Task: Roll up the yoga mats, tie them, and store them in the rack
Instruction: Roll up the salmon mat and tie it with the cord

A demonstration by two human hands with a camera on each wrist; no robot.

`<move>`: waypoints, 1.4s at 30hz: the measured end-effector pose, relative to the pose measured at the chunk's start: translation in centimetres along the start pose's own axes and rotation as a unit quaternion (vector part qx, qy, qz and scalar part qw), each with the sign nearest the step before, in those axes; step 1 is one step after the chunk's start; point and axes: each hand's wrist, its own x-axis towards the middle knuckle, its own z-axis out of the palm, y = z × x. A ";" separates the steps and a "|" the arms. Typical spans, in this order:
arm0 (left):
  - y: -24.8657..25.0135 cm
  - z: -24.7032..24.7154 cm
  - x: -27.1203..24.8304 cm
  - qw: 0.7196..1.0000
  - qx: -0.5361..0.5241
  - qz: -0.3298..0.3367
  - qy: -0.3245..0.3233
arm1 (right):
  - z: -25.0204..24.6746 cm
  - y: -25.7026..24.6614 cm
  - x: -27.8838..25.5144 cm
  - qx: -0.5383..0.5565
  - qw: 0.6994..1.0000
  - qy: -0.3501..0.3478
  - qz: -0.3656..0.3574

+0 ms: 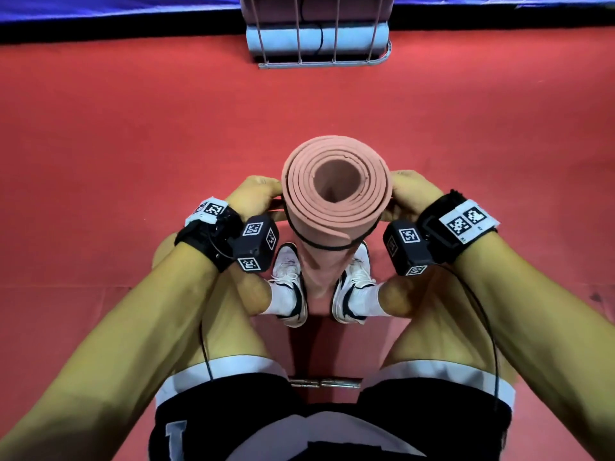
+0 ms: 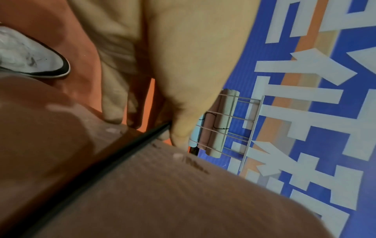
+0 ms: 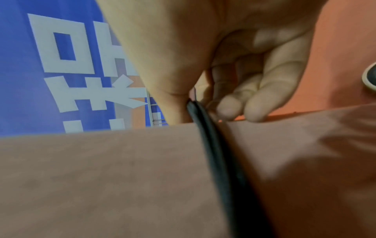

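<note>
A rolled pink yoga mat (image 1: pixel 336 194) stands on end between my two shoes, its spiral top facing me. A thin black cord (image 1: pixel 319 244) runs around the roll below its top. My left hand (image 1: pixel 258 197) is at the roll's left side and pinches the cord (image 2: pixel 130 148) between thumb and fingers. My right hand (image 1: pixel 407 194) is at the right side and pinches the cord (image 3: pixel 205 128) against the mat (image 3: pixel 122 177). The cord's far part behind the roll is hidden.
A white wire rack (image 1: pixel 319 44) stands ahead on the red floor (image 1: pixel 133 144), with a pale blue tied mat (image 1: pixel 283 39) in it. A blue banner (image 2: pixel 305 112) with white characters hangs behind. My white shoes (image 1: pixel 289 281) flank the roll's base.
</note>
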 end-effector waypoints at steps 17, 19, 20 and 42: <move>-1.2 0.9 5.3 0.956 -0.281 0.038 0.079 | 1.0 -1.8 2.8 0.055 0.997 0.042 -0.020; -0.9 0.8 6.6 0.952 -0.281 0.048 0.110 | 1.9 -2.5 4.8 0.035 0.997 0.062 -0.023; -0.6 0.7 7.4 0.955 -0.265 0.053 0.123 | 2.4 -2.7 5.9 0.016 0.997 0.069 -0.021; -11.6 0.5 23.5 0.965 0.177 -0.103 0.166 | 0.8 12.6 27.6 -0.218 0.958 0.041 0.183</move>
